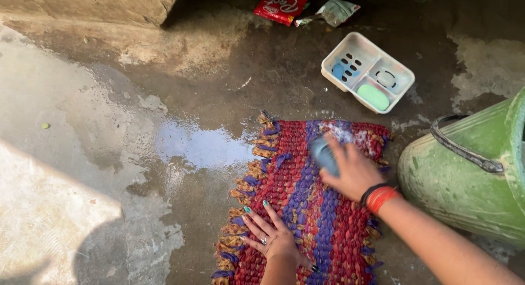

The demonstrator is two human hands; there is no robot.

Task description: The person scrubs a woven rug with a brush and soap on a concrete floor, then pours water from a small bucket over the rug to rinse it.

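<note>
We see left hand (275, 237) pressed flat, fingers spread, on woven red-purple mat (322, 219) at lower centre. Right hand (353, 170) closed around blue soap bar (322, 155) on mat's upper part. White soap tray (367, 71) upper right; green bucket (470, 175) right edge; wet floor (109, 126).

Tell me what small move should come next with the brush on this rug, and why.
Probably sweep the blue brush in the right hand down the woven rug toward the left hand. White suds show only near the far edge, while the nearer rows look unlathered, and the left hand's spread fingers already pin the rug flat.
</note>
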